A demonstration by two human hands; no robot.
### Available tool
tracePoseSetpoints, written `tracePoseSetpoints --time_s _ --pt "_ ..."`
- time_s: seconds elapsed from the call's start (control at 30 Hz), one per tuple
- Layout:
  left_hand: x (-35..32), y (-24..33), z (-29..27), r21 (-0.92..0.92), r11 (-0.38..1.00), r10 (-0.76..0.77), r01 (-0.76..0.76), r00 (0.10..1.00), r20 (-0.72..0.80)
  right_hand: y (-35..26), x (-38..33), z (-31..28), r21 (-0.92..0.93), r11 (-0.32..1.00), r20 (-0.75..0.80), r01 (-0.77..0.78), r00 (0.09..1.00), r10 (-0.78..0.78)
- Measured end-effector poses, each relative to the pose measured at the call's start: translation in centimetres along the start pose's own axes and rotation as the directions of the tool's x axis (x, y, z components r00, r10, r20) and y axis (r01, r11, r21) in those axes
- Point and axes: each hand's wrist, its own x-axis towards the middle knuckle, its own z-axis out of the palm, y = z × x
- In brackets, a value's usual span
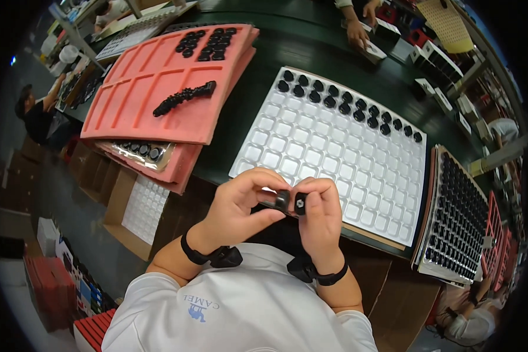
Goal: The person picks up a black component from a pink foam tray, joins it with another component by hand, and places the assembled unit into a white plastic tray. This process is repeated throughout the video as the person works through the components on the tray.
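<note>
White shirt [246,311]; hands [236,205] [321,220], grip pinched on black pieces [282,201] [300,203], right one's long axis up-frame

Shows one short word in pale blue capitals on the front of a white shirt [246,305], upside down in this view, with a small blue animal emblem [195,314] just below the letters. Also shows a pale mark on the black piece [301,199] in the right hand [321,217], and fine specks across a yellow sheet [447,26], both too small to read.
</note>
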Motion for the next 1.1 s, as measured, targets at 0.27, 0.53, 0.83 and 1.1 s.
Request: tracePoseSetpoints --time_s 0.27,0.53,0.83,1.1 --pt "0.9 -2.5 0.2 -0.574 0.763 -0.325 0.298 0.944 0.058 1.0 0.5 -2.8 0.6 0.77 0.067 -0.219 0.972 0.224" --pt "1.8 -4.0 -0.8 -0.333 0.928 -0.176 0.166 0.984 0.0 -0.1 1.9 -4.0 -0.076 0.995 -0.115 -0.06 0.992 0.051" --pt "2.7 -3.8 -1.5 -0.062 0.996 -0.061 0.062 0.998 0.017 1.3 3.5 -2.8 -0.6 0.784 0.08 0.157 0.987 -0.137" --pt "2.3 -4.0 -2.1 -0.134 0.988 -0.085 0.082 0.996 -0.017 2.2 3.1 -2.1 -0.538 0.839 0.055 0.081 0.997 -0.061"
